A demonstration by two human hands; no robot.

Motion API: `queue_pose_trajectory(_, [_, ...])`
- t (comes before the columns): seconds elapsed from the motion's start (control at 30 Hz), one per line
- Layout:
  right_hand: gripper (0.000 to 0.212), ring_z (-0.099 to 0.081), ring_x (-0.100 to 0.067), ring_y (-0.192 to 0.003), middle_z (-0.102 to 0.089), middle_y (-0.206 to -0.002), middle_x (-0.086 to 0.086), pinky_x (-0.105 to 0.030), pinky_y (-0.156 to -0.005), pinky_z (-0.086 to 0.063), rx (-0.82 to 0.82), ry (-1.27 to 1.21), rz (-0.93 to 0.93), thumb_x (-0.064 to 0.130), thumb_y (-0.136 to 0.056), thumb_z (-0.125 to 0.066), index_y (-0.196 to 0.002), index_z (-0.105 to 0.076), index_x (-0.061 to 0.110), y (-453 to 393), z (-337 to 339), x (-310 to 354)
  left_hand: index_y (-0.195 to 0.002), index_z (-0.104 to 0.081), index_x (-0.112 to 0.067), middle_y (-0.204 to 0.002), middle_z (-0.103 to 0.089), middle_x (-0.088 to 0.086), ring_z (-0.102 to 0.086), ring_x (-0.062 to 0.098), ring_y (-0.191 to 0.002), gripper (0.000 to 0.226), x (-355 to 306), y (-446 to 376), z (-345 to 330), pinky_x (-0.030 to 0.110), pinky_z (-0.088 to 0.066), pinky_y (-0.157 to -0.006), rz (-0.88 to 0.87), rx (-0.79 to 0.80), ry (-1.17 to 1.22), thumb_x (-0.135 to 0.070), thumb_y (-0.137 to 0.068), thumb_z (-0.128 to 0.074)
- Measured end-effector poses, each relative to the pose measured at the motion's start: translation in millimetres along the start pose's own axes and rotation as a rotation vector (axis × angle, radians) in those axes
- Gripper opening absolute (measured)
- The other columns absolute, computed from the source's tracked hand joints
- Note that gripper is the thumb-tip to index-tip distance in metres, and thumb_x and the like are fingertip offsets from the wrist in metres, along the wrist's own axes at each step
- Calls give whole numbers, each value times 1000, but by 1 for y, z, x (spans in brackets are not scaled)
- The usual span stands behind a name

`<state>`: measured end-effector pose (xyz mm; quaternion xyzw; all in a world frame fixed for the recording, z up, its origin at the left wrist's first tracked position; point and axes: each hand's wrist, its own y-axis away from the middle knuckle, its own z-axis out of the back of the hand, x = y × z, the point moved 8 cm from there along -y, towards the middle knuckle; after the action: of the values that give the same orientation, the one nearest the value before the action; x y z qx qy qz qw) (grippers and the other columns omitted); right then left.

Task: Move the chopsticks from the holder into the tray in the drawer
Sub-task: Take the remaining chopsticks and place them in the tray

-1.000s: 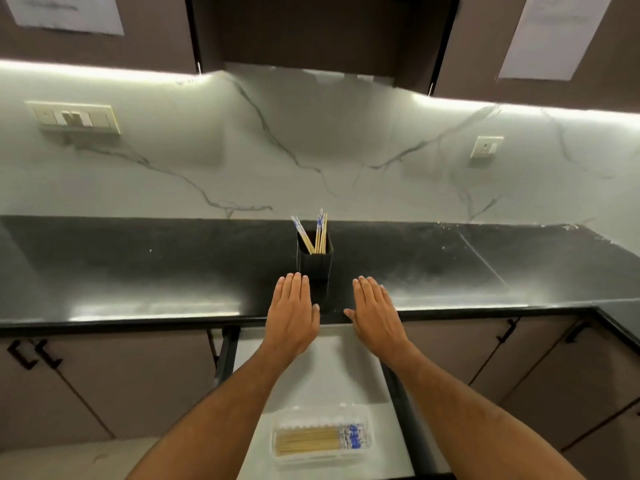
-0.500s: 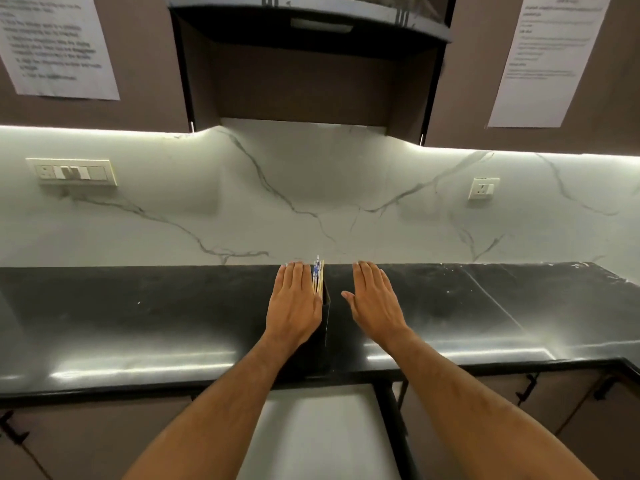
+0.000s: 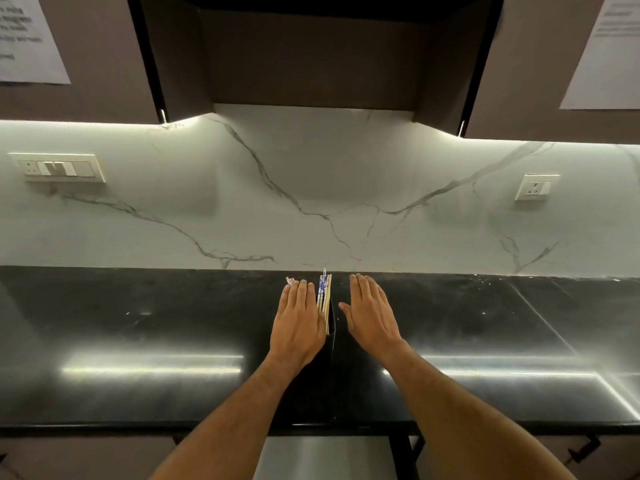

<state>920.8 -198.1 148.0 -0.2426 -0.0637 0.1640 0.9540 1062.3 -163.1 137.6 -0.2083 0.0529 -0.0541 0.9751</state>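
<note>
Both hands are flat and empty, the left hand (image 3: 297, 325) and right hand (image 3: 371, 315) flanking the holder (image 3: 331, 336); judging so, next comes gripping the chopsticks (image 3: 324, 294).

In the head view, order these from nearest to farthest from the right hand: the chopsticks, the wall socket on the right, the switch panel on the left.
From the right hand:
1. The chopsticks, just to its left, between both hands.
2. The wall socket, up on the backsplash to the right.
3. The switch panel, far left on the backsplash.
</note>
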Motion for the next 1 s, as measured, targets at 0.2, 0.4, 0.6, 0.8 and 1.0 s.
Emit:
queue_pose_trajectory(0.2, [60,-55,-25,-127,-54,-142,-11,-38,-105,-50,76,-89,-28,40,-100,-58,-147,-41,7,-17,-44,1,-149,-42,-3,-154,-46,17,-37,29,-148,65,17,-13,-42,46,-24,-125,13,33,17,-39,-100,-20])
queue_pose_trajectory(0.4, [54,-54,-22,-121,-53,-139,-10,-34,-100,-50,146,-140,-80,38,-104,-51,-146,-39,8,-45,-86,7,-153,-36,-4,-159,-40,15,-31,27,-151,67,44,-34,-84,44,-17,-128,79,73,63,-36,-99,-13])
queue_pose_trajectory(0.6, [37,-53,-17,-111,-57,-129,-7,-29,-97,-50,172,-334,-250,25,-104,-53,-137,-47,10,-67,-127,3,-155,-32,-5,-159,-38,12,-29,25,-151,60,69,-53,-115,41,-10,-129,177,134,141,-32,-101,-34])
queue_pose_trajectory(0.8, [28,-51,-12,-98,-59,-115,-3,-23,-86,-48,117,-459,-439,23,-100,-59,-126,-54,12,-82,-154,-7,-134,-49,-14,-132,-55,0,-50,15,-127,37,90,-68,-133,39,-24,-125,320,60,333,-29,-100,-43])
queue_pose_trajectory(1.0, [20,-53,-11,-92,-58,-105,1,-20,-76,-42,94,-523,-563,23,-96,-66,-113,-58,15,-87,-175,-14,-104,-58,-20,-101,-58,-8,-47,4,-88,10,108,-87,-149,22,-35,-85,531,97,587,-25,-98,-53])
